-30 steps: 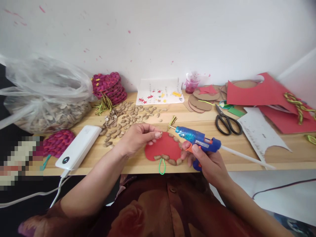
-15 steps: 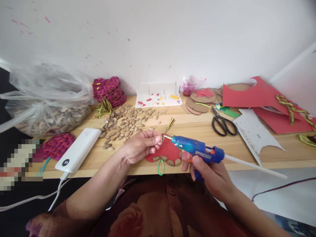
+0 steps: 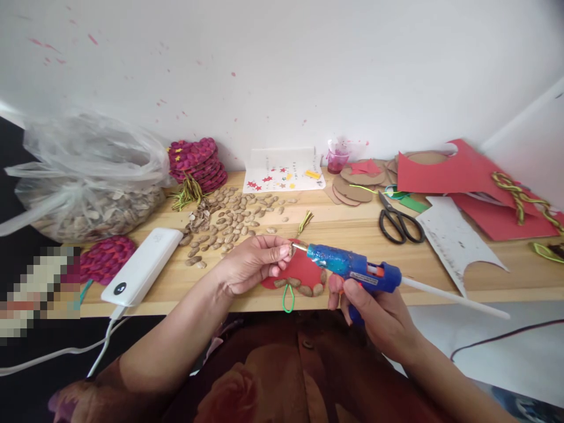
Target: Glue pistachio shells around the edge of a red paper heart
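Between its thumb and fingertips, my left hand (image 3: 250, 264) pinches a peanut shell (image 3: 289, 252). My right hand (image 3: 374, 305) is wrapped round a blue glue gun (image 3: 343, 264), with fingers by its orange trigger. The metal nozzle touches or nearly touches the shell; I cannot tell which. A white glue stick (image 3: 458, 298) sticks out of the gun's back. Below the hands lies a red round card (image 3: 304, 270) with several peanut shells (image 3: 305, 290) along its near edge. A green cord loop (image 3: 288, 298) hangs from that edge, and a yellow-green tassel (image 3: 305, 221) shows at the far side.
Loose peanut shells (image 3: 233, 217) spread over the table left of centre. Behind them are a plastic bag of shells (image 3: 97, 211) and stacked purple discs (image 3: 198, 161). A white power bank (image 3: 143, 267) lies at left. Black scissors (image 3: 399, 220) and red card sheets (image 3: 432, 176) lie at right.
The view has shifted very slightly. My hands keep nearly the same pose, with the glue gun's nozzle still at the peanut shell.
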`<state>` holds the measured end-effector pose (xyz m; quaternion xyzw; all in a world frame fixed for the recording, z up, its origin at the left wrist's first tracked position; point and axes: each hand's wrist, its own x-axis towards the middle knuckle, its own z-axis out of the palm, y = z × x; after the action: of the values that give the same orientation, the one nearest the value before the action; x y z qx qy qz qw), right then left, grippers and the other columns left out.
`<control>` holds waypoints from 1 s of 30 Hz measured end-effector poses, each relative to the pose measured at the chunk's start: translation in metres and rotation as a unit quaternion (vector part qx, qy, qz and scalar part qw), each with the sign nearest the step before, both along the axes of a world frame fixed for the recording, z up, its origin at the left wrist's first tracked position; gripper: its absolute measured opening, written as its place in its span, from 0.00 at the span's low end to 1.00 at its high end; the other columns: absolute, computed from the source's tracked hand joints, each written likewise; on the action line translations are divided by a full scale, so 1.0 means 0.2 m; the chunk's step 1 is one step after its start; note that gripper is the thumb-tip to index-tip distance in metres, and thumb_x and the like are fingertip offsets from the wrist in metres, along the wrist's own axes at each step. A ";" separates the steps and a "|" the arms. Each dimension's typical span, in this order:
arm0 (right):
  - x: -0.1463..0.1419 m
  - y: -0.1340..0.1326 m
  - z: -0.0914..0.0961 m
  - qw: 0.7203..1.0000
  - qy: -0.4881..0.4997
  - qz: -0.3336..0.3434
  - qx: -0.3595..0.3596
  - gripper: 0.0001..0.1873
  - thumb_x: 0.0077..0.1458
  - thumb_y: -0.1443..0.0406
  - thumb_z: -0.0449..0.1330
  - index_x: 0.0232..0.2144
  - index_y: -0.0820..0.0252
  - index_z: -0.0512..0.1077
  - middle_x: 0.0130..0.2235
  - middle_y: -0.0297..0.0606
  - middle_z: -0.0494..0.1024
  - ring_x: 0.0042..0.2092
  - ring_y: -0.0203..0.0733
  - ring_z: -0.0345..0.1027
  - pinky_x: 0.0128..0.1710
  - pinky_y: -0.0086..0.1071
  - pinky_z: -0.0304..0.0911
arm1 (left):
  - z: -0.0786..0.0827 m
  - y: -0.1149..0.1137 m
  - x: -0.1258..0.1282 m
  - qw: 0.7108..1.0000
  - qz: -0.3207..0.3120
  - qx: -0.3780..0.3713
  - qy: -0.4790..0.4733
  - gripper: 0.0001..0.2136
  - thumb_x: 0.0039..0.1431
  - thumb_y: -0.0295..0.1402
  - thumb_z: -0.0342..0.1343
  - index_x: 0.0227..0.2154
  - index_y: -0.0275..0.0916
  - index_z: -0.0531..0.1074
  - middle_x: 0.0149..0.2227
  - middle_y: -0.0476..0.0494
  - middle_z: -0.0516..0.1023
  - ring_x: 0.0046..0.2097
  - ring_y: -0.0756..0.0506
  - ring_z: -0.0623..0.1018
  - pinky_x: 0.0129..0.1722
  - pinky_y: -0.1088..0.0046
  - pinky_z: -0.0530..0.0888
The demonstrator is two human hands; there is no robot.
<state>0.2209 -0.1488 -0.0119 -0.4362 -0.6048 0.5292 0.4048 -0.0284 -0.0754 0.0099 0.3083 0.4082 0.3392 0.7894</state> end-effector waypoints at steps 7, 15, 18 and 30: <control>0.00 0.00 0.00 1.000 -0.012 -0.004 0.013 0.22 0.69 0.52 0.53 0.28 0.57 0.75 0.29 0.38 0.76 0.26 0.39 0.65 0.24 0.35 0.61 | 0.00 0.00 0.00 1.000 -0.001 0.005 0.005 0.17 0.39 0.35 0.79 0.26 0.31 0.77 0.24 0.49 0.75 0.23 0.57 0.72 0.23 0.87 0.72; 0.01 0.00 -0.02 1.000 -0.025 -0.011 0.012 0.21 0.69 0.53 0.53 0.31 0.58 0.76 0.28 0.38 0.77 0.25 0.39 0.66 0.24 0.34 0.62 | 0.00 -0.01 0.00 1.000 -0.001 0.005 0.015 0.18 0.38 0.36 0.79 0.26 0.31 0.77 0.23 0.49 0.75 0.23 0.57 0.71 0.22 0.87 0.70; 0.00 0.01 0.00 0.999 -0.030 -0.010 0.015 0.22 0.69 0.52 0.53 0.29 0.58 0.75 0.27 0.38 0.77 0.25 0.39 0.66 0.24 0.35 0.61 | 0.00 -0.01 0.00 1.000 -0.001 0.002 0.012 0.19 0.37 0.36 0.79 0.26 0.31 0.78 0.23 0.49 0.75 0.23 0.57 0.71 0.23 0.87 0.71; 0.00 0.01 0.01 0.999 -0.031 -0.019 0.006 0.23 0.68 0.51 0.54 0.27 0.57 0.75 0.28 0.39 0.77 0.25 0.39 0.65 0.23 0.34 0.60 | -0.01 0.00 0.00 1.000 -0.003 0.000 0.013 0.18 0.38 0.35 0.79 0.27 0.31 0.78 0.23 0.49 0.75 0.22 0.57 0.72 0.23 0.87 0.71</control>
<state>0.2205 -0.1465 -0.0096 -0.4610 -0.6122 0.5038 0.3985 -0.0293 -0.0763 0.0087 0.3137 0.4179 0.3330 0.7849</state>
